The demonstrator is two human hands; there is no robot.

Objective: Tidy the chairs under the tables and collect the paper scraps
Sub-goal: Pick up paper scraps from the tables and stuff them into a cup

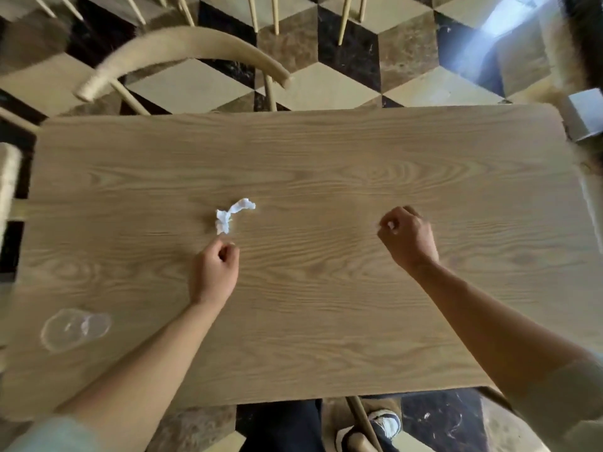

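Observation:
A crumpled white paper scrap (232, 215) lies near the middle of the light wooden table (326, 158). My left hand (213, 272) hovers just below it, fingers loosely curled, holding nothing that I can see. My right hand (406, 238) is off to the right, curled round a small white paper scrap (390, 225) that peeks out between its fingers. A wooden chair (182, 50) with a curved rope-wrapped back stands at the far left side of the table.
A clear plastic cup (73, 327) lies on its side at the table's near left. Another chair arm (8, 181) shows at the left edge. More chair legs (261, 11) stand on the patterned floor beyond. My shoe (385, 425) is under the near edge.

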